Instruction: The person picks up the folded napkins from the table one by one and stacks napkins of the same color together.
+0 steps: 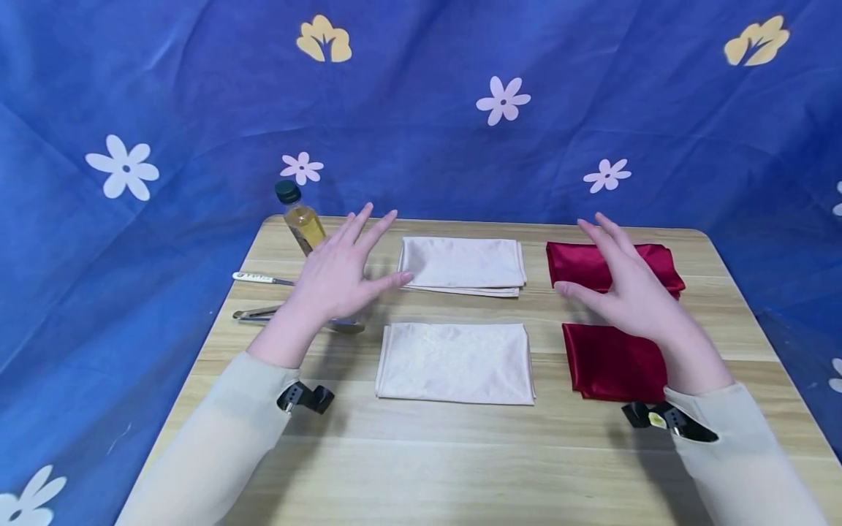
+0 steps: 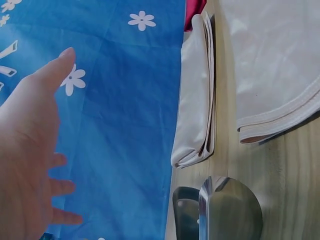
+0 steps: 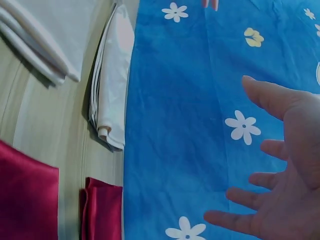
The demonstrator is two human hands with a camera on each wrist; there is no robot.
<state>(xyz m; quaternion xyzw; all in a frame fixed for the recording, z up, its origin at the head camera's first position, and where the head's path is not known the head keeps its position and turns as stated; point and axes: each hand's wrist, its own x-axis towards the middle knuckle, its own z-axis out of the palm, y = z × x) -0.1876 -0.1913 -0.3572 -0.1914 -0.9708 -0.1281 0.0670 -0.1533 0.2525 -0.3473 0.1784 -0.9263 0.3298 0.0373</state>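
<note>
My left hand [image 1: 338,274] hovers over the table's left side with fingers spread, holding nothing. Beneath and beside it lie metal tongs [image 1: 256,314] and a white-handled utensil [image 1: 253,277], both partly hidden by the hand and forearm. Above the right side, my right hand [image 1: 625,288] is spread too, with nothing in it. Under that hand are two folded dark red satin cloths, one at the back [image 1: 572,264] and one in front [image 1: 612,361]. Between the hands lie two folded white cloths, a back one [image 1: 463,263] and a front one [image 1: 457,364].
A bottle of yellow liquid [image 1: 304,223] with a dark green cap stands at the table's back left, partly behind the left hand. A blue flowered curtain [image 1: 421,146] hangs behind the wooden table [image 1: 454,460]. Each wrist wears a black strap with a small camera.
</note>
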